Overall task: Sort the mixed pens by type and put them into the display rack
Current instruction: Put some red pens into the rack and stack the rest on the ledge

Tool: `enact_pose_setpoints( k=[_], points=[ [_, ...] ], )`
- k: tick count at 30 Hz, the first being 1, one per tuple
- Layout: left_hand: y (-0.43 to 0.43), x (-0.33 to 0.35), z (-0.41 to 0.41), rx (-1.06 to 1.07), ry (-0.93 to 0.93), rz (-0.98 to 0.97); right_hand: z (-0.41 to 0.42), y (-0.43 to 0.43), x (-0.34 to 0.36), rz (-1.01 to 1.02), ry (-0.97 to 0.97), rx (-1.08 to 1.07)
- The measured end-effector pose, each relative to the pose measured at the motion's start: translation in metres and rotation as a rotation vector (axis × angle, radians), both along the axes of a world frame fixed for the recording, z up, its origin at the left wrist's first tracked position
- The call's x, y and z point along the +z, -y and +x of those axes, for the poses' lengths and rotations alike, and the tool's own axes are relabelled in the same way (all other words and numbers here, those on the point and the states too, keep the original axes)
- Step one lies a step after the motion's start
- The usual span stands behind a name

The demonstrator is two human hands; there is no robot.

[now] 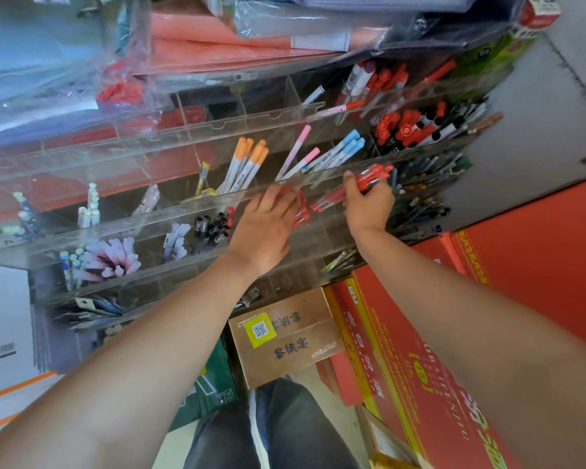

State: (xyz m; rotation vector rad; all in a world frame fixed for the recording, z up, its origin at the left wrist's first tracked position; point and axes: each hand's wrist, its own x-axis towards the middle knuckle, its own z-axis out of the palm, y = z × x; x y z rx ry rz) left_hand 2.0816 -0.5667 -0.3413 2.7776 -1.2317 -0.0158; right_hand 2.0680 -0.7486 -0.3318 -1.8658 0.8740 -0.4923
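Note:
A clear acrylic display rack (pixel 190 201) with tiered compartments holds sorted pens: orange-capped pens (pixel 247 160), pink pens (pixel 298 150), light-blue pens (pixel 342 152), black pens (pixel 214 228). My right hand (pixel 369 204) grips a bundle of red pens (pixel 369 179) at the rack's middle tier. My left hand (pixel 268 225) reaches into the compartment beside it, fingers on red pens (pixel 301 214) lying there; whether it holds any is hidden.
Red markers (pixel 396 126) and dark pens (pixel 427 184) fill the right compartments. White and purple pens (pixel 112 255) sit lower left. A brown box (pixel 285 336) and red cartons (pixel 420 350) stand below the rack. Plastic-wrapped folders (pixel 217 38) lie above.

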Motion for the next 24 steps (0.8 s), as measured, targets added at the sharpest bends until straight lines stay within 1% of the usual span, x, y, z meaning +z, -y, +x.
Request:
enact_pose_setpoints(
  k=[1, 4, 5, 9, 11, 13, 16, 19, 21, 24],
  points=[
    [0.0, 0.0, 0.0, -0.017, -0.008, -0.008, 0.001, 0.0, -0.001, -0.006, -0.02, 0.011],
    [-0.004, -0.003, 0.001, -0.002, -0.154, -0.041, 0.004, 0.002, -0.009, 0.015, -0.073, 0.028],
    [-0.006, -0.004, 0.001, 0.007, -0.174, -0.06, 0.005, 0.002, -0.011, 0.04, -0.111, 0.048],
    [-0.01, -0.007, -0.002, -0.006, -0.128, -0.149, 0.006, -0.002, -0.032, 0.089, -0.297, 0.158],
    [-0.012, -0.008, -0.002, 0.002, -0.112, -0.168, 0.006, -0.007, -0.04, 0.169, -0.342, 0.179],
    [-0.013, -0.009, -0.003, 0.013, -0.121, -0.168, 0.004, -0.011, -0.044, 0.244, -0.354, 0.175],
    [-0.011, -0.009, -0.002, 0.021, -0.162, -0.168, 0.003, -0.015, -0.042, 0.35, -0.298, 0.132],
    [-0.005, -0.007, -0.001, 0.044, -0.192, -0.234, 0.005, -0.014, -0.04, 0.397, -0.269, 0.122],
    [-0.001, -0.006, 0.0, 0.039, -0.201, -0.274, 0.005, -0.013, -0.036, 0.307, -0.237, 0.124],
    [-0.002, -0.008, 0.0, 0.059, -0.188, -0.313, 0.002, -0.016, -0.022, 0.019, -0.168, 0.164]
  ],
)
